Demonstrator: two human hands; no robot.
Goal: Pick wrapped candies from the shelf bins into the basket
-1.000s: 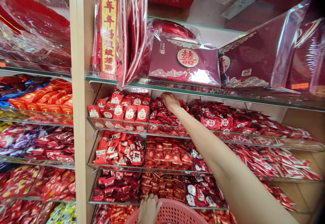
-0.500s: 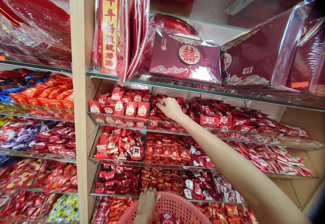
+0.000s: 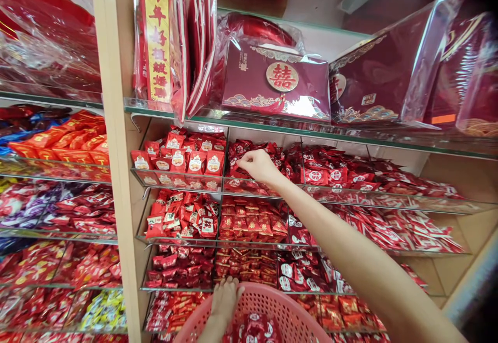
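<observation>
My right hand (image 3: 257, 166) reaches into the upper shelf compartment, thumb and fingers pinched among dark red wrapped candies (image 3: 277, 151). A red candy packet seems to be at the fingertips, mostly hidden by them. At the bottom, my left hand (image 3: 225, 297) lies over the near-left rim of a pink plastic basket (image 3: 288, 301), fingers curled across the edge. Inside the basket sit several dark red candy packets (image 3: 254, 327) with white labels.
Glass-fronted shelves (image 3: 249, 242) hold rows of red-wrapped sweets. Above my right hand runs a glass shelf edge (image 3: 272, 124) carrying maroon gift bags (image 3: 272, 83). A wooden upright (image 3: 112, 125) stands to the left, with yellow packets (image 3: 104, 309) low beyond it.
The view has shifted slightly, so the shelves appear further left and a little higher. My right hand stays at the same compartment, fingertips slightly lower among the candies. More of the basket shows.
</observation>
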